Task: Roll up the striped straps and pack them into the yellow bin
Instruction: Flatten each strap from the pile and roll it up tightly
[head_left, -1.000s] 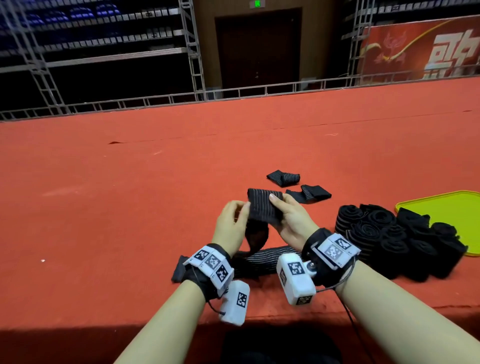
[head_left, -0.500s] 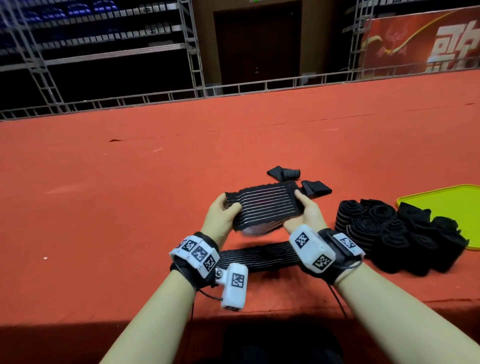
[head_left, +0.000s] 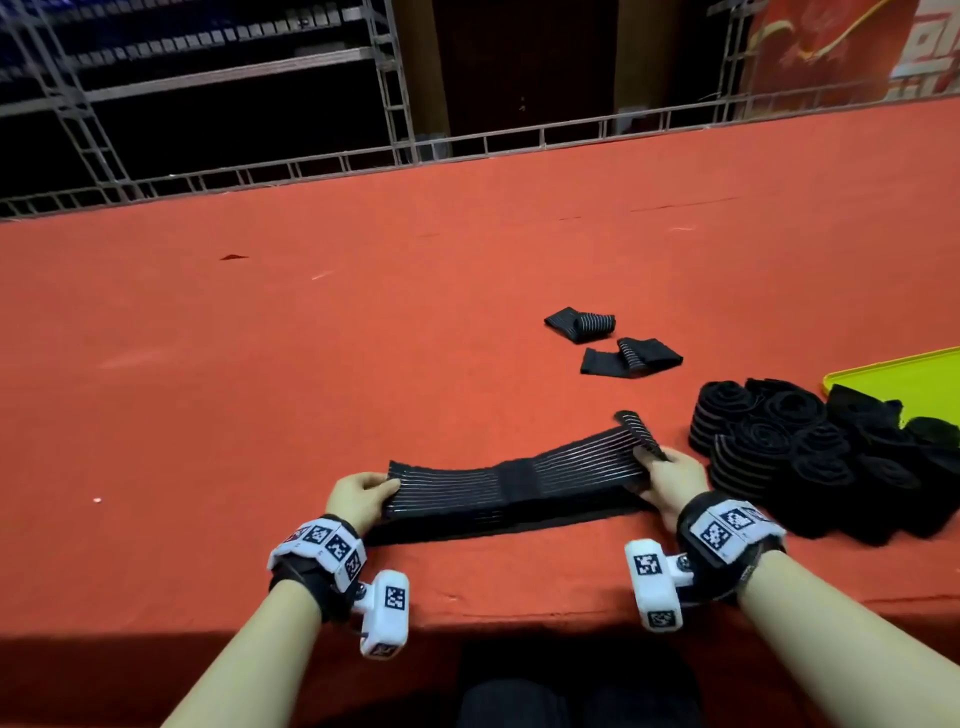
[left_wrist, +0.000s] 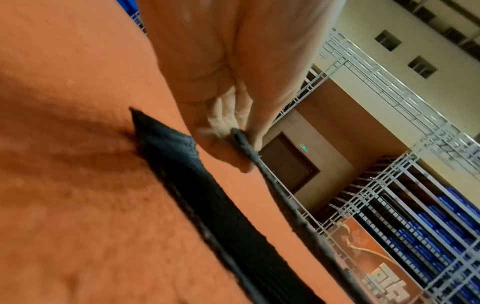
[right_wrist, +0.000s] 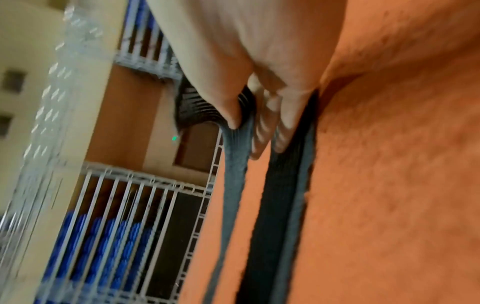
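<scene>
Striped strap (head_left: 511, 480) stretched flat just above red surface (head_left: 311, 364), near front edge. Left hand (head_left: 358, 499) pinches left end; right hand (head_left: 670, 480) grips right end, tip curling up. Long axis runs left-right, parallel to edge. Risk: stretched elastic snapping from pinch; uneven start giving crooked roll. Second strap (head_left: 519, 525) lies beneath. Finished rolls (head_left: 779, 447) beside yellow bin (head_left: 904, 371), right.

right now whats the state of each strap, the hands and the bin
long black striped strap: stretched flat between both hands
left hand: pinching its left end
right hand: gripping its right end
two loose folded straps: unrolled
pile of black rolled straps: rolled, beside bin
yellow plastic bin: partly visible
</scene>
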